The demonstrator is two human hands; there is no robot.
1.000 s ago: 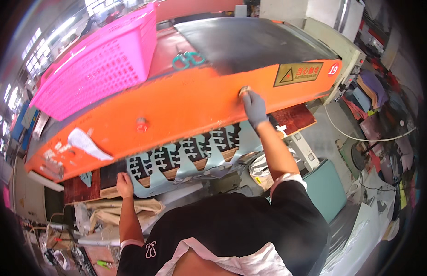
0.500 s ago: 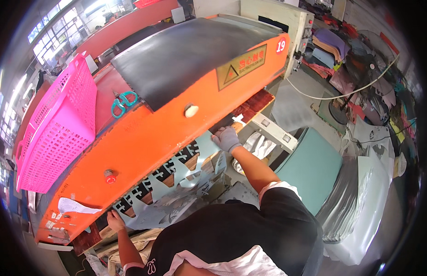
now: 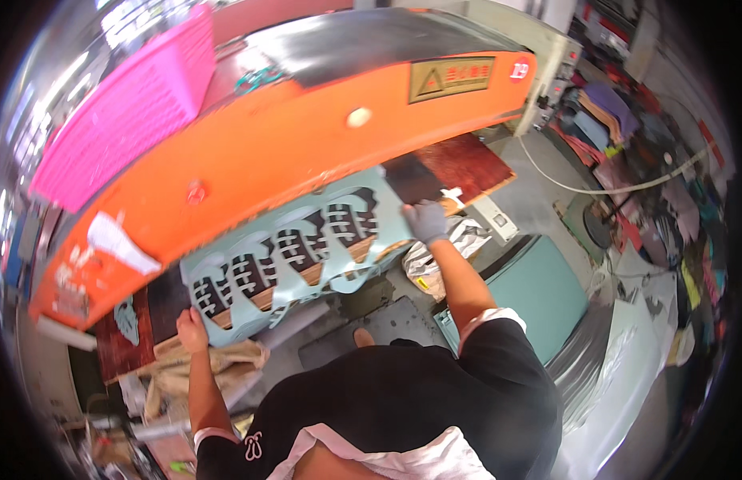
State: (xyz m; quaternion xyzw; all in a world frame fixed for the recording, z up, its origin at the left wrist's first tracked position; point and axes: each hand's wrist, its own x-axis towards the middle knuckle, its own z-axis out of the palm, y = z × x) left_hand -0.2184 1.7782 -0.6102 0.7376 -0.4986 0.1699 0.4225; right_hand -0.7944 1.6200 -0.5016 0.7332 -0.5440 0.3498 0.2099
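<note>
A wide cutting board [image 3: 467,164], dark red at its ends and black toward the middle, sticks out from under an orange press [image 3: 291,152]. Over its middle lies a pale blue-green sheet [image 3: 307,268] with rows of cut-outs, its near edge hanging ragged past the board. My bare left hand [image 3: 193,330] grips the board's near edge by the sheet's left corner, fingers curled. Gloved in grey, my right hand [image 3: 426,220] is closed on the same edge, just right of the sheet. A small blue-green scrap [image 3: 126,322] rests on the board's left end.
On the press stand a pink basket [image 3: 131,112] and teal-handled scissors [image 3: 259,78]. A red button [image 3: 196,192] is on its front. Stacked blue-green sheets [image 3: 539,296] lie to my right, with a scrap heap [image 3: 627,160] beyond. Brown paper [image 3: 203,364] is below my left hand.
The board and sheet have come out from under the press toward me, showing more cut-outs and the scrap at left. Both hands have stayed on its edge. My view has shifted.
</note>
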